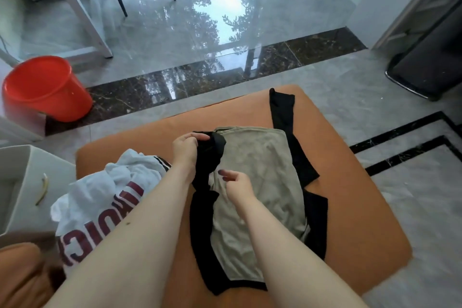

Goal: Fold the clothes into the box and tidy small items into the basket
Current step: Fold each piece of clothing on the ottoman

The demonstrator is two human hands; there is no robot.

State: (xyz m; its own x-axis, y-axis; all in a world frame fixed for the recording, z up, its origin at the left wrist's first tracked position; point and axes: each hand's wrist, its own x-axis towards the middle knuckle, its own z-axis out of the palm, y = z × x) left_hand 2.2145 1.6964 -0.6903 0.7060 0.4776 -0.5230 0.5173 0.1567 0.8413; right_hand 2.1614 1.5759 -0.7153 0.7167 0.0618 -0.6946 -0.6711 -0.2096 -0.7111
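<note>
A khaki garment lies flat on an orange ottoman, on top of a black garment that sticks out around it. My left hand grips a black fold at the khaki piece's upper left corner, lifted off the cushion. My right hand rests on the khaki cloth's left edge with fingers loosely spread, pinching nothing that I can see. A crumpled white shirt with dark red letters sits at the ottoman's left side. A white box stands on the floor to the left.
A red bucket stands on the floor at far left. A dark bin sits at the right wall. White table legs and chair legs rise at the back. Glossy grey tile surrounds the ottoman.
</note>
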